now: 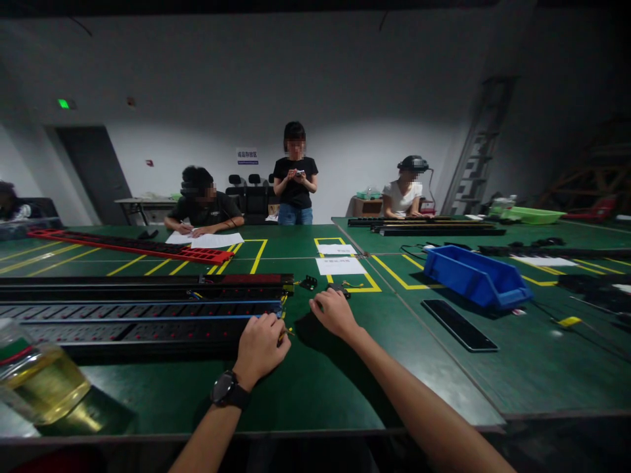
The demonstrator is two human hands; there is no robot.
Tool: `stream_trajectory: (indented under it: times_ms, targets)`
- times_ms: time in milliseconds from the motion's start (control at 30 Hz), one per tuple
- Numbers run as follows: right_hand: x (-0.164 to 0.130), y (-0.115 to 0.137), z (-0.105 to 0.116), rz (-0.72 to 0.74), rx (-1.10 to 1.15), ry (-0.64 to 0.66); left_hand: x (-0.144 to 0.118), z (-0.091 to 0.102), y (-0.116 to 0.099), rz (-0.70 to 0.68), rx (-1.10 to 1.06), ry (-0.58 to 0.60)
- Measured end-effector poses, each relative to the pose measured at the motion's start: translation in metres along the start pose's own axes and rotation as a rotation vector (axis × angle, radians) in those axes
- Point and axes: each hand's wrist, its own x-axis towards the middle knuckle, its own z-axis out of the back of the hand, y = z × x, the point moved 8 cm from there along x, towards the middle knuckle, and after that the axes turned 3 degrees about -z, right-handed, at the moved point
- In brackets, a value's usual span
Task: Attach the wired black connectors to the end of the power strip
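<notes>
My left hand [261, 349], with a black watch [228, 389] on its wrist, is closed at the near right end of a long black rail [162, 330] with blue edges and red dots. Short yellow wires [288, 331] stick out beside its fingers. My right hand [336, 311] is bent, its fingers curled down beside a small black part [341, 288] with yellow wires; the fingertips are hidden, so I cannot tell what they hold. Another small black piece [309, 282] lies just left of that part.
An oil-like yellow bottle [46, 381] stands front left. A dark phone [459, 325] and a blue bin [476, 279] are on the right. White paper sheets [341, 265] and a red rail [138, 247] lie farther back. Several people are across the table.
</notes>
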Motion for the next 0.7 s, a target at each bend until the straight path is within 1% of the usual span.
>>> stream_trajectory:
  times_ms: [100, 200, 367, 533, 600, 700]
  targets:
    - [0.000, -0.003, 0.005, -0.049, 0.015, 0.017, 0.000, 0.000, 0.000, -0.002, 0.001, -0.004]
    - [-0.002, 0.000, 0.003, -0.067, 0.036, 0.099, 0.000, 0.001, 0.000, -0.005, 0.000, -0.002]
    - [-0.008, 0.001, -0.005, -0.102, 0.014, 0.239, 0.000, 0.002, -0.001, -0.008, -0.004, 0.008]
    - [-0.012, -0.004, -0.017, -0.136, 0.011, 0.352, 0.000, 0.003, -0.002, -0.011, -0.007, 0.021]
    - [-0.011, -0.008, -0.020, -0.159, 0.058, 0.360, 0.000, 0.003, -0.002, -0.014, -0.008, 0.028]
    - [-0.008, -0.017, -0.024, -0.202, 0.177, 0.334, -0.001, 0.002, -0.002, -0.018, -0.005, 0.037]
